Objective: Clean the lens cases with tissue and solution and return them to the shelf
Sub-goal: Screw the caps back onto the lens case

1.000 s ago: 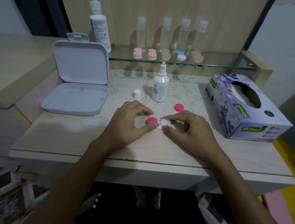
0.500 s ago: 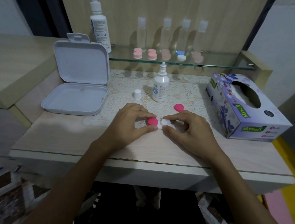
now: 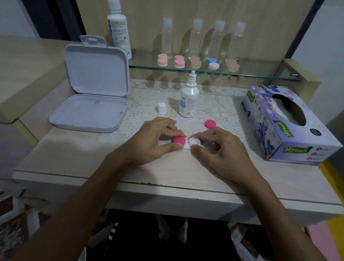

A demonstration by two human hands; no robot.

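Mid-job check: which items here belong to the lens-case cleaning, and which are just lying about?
In play:
lens case
pink cap gripped by left hand
right hand
loose pink cap
solution bottle
tissue box
glass shelf

Lying about:
open white box
clear bottles

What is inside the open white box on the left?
The white box shows only its bare tray; the raised lid is bare too. Nothing is seen inside; whatever lies beneath the box is hidden.
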